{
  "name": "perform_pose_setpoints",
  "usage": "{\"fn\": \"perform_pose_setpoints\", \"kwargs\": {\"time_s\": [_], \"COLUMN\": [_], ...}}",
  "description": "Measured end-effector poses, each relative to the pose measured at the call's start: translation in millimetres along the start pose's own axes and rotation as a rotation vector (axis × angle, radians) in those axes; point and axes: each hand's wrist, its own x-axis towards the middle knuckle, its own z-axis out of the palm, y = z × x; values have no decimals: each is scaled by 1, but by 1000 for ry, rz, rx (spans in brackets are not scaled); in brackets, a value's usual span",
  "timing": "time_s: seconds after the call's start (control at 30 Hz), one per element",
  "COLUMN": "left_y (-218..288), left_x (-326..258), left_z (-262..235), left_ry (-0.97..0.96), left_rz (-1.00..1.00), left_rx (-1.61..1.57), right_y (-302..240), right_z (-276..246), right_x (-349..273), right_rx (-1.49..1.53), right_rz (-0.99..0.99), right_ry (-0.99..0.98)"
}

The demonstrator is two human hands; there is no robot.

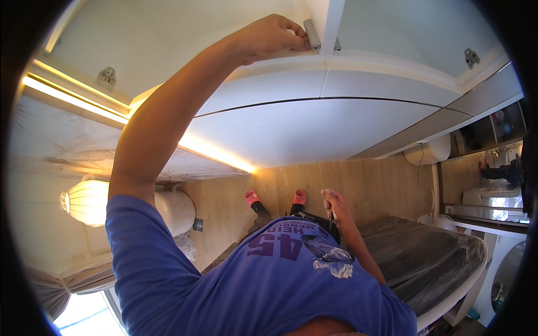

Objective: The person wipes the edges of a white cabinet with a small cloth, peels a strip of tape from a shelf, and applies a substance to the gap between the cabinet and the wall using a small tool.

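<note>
My left arm is raised to the white cabinet (269, 78). My left hand (274, 39) is closed, its fingertips beside a grey cylindrical fitting (312, 35) next to the upright divider (333, 25). A bit of something white shows between the fingers; I cannot make out what it is. Lower down, in front of my body, my right hand (336, 206) has curled fingers smeared with white. Something thin shows at its palm, too small to name.
Metal hinges (107, 76) (472, 57) sit inside the cabinet. A bed covered in dark sheeting (420, 252) stands on the right. On the left are a lit lamp (87, 201) and plastic sheeting (67, 145). A glowing light strip (218, 152) runs below the cabinet.
</note>
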Motion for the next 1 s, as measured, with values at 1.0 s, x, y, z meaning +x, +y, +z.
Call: {"fn": "perform_pose_setpoints", "kwargs": {"time_s": [1.0], "left_y": [-5], "left_x": [13], "left_z": [-2], "left_ry": [-120], "left_rz": [-27], "left_rx": [-111], "right_y": [-4], "right_z": [2], "right_x": [2], "right_rx": [52], "right_rz": [3], "right_ry": [27]}}
